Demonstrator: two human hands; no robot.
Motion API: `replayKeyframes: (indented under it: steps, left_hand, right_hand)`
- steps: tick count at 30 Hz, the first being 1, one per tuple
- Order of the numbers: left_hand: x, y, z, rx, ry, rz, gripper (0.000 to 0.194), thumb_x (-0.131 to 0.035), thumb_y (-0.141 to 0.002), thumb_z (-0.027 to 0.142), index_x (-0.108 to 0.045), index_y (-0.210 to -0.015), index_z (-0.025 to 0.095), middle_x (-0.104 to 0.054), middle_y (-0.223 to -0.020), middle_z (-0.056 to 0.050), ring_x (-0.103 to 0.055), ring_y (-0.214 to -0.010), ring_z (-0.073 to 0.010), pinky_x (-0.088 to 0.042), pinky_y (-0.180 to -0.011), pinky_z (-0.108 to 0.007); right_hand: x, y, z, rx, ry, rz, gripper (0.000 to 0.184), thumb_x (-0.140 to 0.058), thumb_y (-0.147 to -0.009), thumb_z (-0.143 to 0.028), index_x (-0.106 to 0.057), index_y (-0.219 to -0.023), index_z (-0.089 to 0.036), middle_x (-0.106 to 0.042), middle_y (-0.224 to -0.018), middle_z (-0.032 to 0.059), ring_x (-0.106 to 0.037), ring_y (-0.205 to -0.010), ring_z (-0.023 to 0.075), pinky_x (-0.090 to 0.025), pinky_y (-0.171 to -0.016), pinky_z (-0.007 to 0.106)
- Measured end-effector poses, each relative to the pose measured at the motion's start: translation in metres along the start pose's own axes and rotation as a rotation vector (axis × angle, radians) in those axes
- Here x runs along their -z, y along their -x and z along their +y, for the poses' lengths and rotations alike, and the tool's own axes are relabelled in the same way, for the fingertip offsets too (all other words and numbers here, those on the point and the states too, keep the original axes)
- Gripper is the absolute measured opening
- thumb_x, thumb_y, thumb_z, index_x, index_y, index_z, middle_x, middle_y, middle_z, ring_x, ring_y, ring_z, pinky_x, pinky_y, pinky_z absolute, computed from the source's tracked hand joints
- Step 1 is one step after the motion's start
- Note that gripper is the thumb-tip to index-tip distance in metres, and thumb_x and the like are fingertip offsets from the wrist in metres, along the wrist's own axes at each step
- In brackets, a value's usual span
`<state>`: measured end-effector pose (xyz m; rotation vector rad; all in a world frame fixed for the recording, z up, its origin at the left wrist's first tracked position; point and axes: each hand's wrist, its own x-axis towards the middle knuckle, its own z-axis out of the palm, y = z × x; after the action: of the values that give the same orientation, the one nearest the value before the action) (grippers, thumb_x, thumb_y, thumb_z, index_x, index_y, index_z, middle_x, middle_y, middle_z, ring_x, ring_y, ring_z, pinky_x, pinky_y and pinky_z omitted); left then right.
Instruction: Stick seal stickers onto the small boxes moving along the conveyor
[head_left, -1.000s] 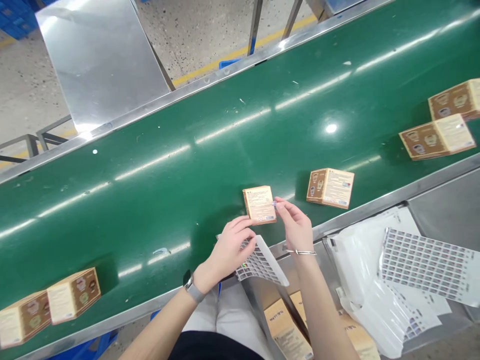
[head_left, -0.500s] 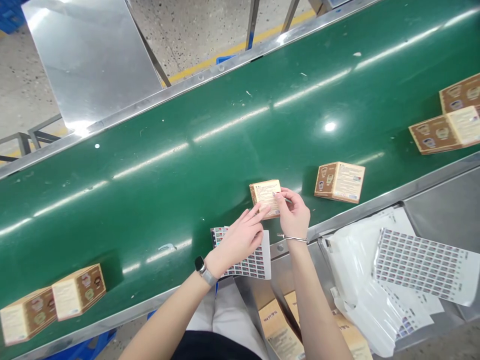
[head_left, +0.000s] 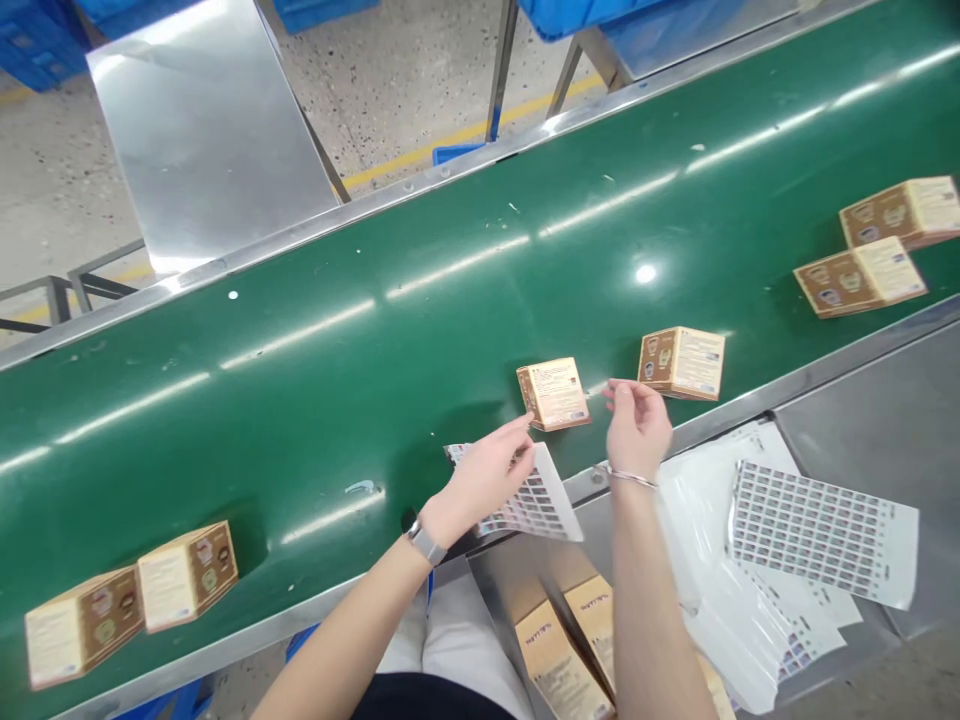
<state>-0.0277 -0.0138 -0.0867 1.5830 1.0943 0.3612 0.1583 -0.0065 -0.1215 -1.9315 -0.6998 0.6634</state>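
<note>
A small cream and brown box (head_left: 559, 395) lies on the green conveyor belt, with a small dark sticker near the right edge of its printed face. My left hand (head_left: 491, 465) is closed on a sticker sheet (head_left: 551, 505) that sticks out below its fingers. Its stretched fingertips reach the box's lower left corner. Right of the box, and apart from it, my right hand (head_left: 637, 430) has its fingers drawn together, with nothing visible in them. Just beyond those fingers stands another box (head_left: 697, 362), also with a small sticker.
Two boxes (head_left: 862, 278) rest at the far right of the belt, and two more (head_left: 169, 585) at the left. Below right, a metal tray (head_left: 840, 400) holds plastic bags and another sticker sheet (head_left: 825, 530). Flat cartons (head_left: 559, 665) lie near my lap.
My right hand has come off the box and moved right. A sticker now shows on the box's face. My left hand and the sheet have shifted slightly right, and the view has shifted.
</note>
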Motion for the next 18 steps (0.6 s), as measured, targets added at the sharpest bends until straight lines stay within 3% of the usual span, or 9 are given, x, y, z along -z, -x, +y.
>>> replayKeyframes:
  steps: [2, 3, 4, 6, 8, 11, 13, 15, 18]
  left_hand:
    - [0.015, 0.015, 0.005, 0.151, 0.170, 0.107, 0.022, -0.043, -0.094, 0.031, -0.055, -0.080, 0.019, -0.072, -0.087, -0.005, -0.068, -0.083, -0.0190, -0.051, -0.072, -0.029]
    - [0.024, 0.024, 0.006, 0.203, 0.263, 0.161, 0.024, -0.044, -0.094, 0.035, -0.054, -0.080, 0.019, -0.067, -0.075, -0.002, -0.065, -0.071, -0.0162, -0.048, -0.064, -0.026]
    - [0.032, 0.035, 0.007, 0.238, 0.353, 0.209, 0.025, -0.045, -0.092, 0.039, -0.052, -0.079, 0.019, -0.063, -0.069, 0.000, -0.061, -0.063, -0.0138, -0.045, -0.059, -0.024]
    - [0.049, 0.058, 0.006, 0.296, 0.475, 0.257, 0.028, -0.047, -0.090, 0.042, -0.049, -0.076, 0.018, -0.058, -0.064, 0.002, -0.056, -0.059, -0.0117, -0.042, -0.055, -0.021]
    - [0.063, 0.084, 0.006, 0.341, 0.492, 0.245, 0.028, -0.045, -0.092, 0.043, -0.051, -0.083, 0.017, -0.063, -0.072, -0.001, -0.060, -0.063, -0.0135, -0.046, -0.057, -0.023]
    - [0.077, 0.124, 0.016, 0.232, 0.210, 0.395, 0.033, -0.052, -0.090, 0.036, -0.051, -0.117, 0.018, -0.064, -0.122, -0.014, -0.065, -0.106, -0.0242, -0.054, -0.083, -0.036]
    - [0.082, 0.148, 0.030, 0.058, -0.133, 0.498, 0.044, -0.061, -0.087, 0.030, -0.049, -0.129, 0.021, -0.051, -0.144, -0.014, -0.047, -0.134, -0.0292, -0.039, -0.109, -0.048]
    - [0.085, 0.168, 0.047, -0.095, -0.364, 0.432, 0.034, -0.062, -0.090, 0.030, -0.056, -0.123, 0.024, -0.058, -0.137, -0.010, -0.048, -0.134, -0.0288, -0.027, -0.116, -0.051]
    - [0.088, 0.190, 0.069, -0.106, -0.393, 0.274, 0.017, -0.057, -0.095, 0.034, -0.065, -0.104, 0.023, -0.074, -0.101, -0.004, -0.069, -0.094, -0.0201, -0.048, -0.094, -0.034]
  right_hand:
    - [0.025, 0.012, -0.018, 0.032, -0.019, -0.256, 0.037, -0.069, -0.076, -0.054, -0.064, -0.093, -0.022, -0.071, -0.094, 0.0074, -0.069, -0.092, 0.0235, -0.055, -0.087, 0.042]
    - [0.036, 0.021, -0.027, 0.047, -0.022, -0.492, 0.042, -0.074, -0.072, -0.053, -0.065, -0.099, -0.022, -0.072, -0.096, 0.0078, -0.069, -0.093, 0.0238, -0.056, -0.086, 0.042]
    - [0.045, 0.031, -0.036, 0.051, -0.017, -0.681, 0.048, -0.079, -0.069, -0.051, -0.065, -0.104, -0.022, -0.073, -0.098, 0.0082, -0.070, -0.093, 0.0240, -0.058, -0.083, 0.041]
    - [0.055, 0.052, -0.051, 0.030, -0.006, -0.888, 0.050, -0.080, -0.070, -0.049, -0.064, -0.109, -0.022, -0.074, -0.097, 0.0082, -0.070, -0.088, 0.0230, -0.060, -0.075, 0.037]
    - [0.055, 0.073, -0.064, -0.019, -0.012, -0.939, 0.044, -0.076, -0.075, -0.049, -0.064, -0.107, -0.021, -0.073, -0.085, 0.0061, -0.070, -0.076, 0.0207, -0.060, -0.063, 0.033]
    - [0.046, 0.102, -0.082, -0.029, -0.008, -1.004, 0.038, -0.069, -0.081, -0.048, -0.064, -0.106, -0.020, -0.069, -0.069, 0.0014, -0.066, -0.061, 0.0175, -0.056, -0.052, 0.028]
    - [0.041, 0.120, -0.096, 0.052, 0.029, -1.030, 0.033, -0.067, -0.083, -0.046, -0.065, -0.105, -0.021, -0.067, -0.065, -0.0003, -0.063, -0.055, 0.0158, -0.052, -0.048, 0.026]
    - [0.039, 0.138, -0.112, 0.153, 0.067, -1.070, 0.028, -0.065, -0.085, -0.043, -0.066, -0.104, -0.022, -0.067, -0.063, -0.0015, -0.059, -0.048, 0.0140, -0.048, -0.043, 0.024]
    - [0.042, 0.161, -0.136, 0.252, 0.105, -1.148, 0.024, -0.063, -0.086, -0.041, -0.066, -0.102, -0.023, -0.070, -0.063, -0.0018, -0.060, -0.047, 0.0140, -0.048, -0.043, 0.024]
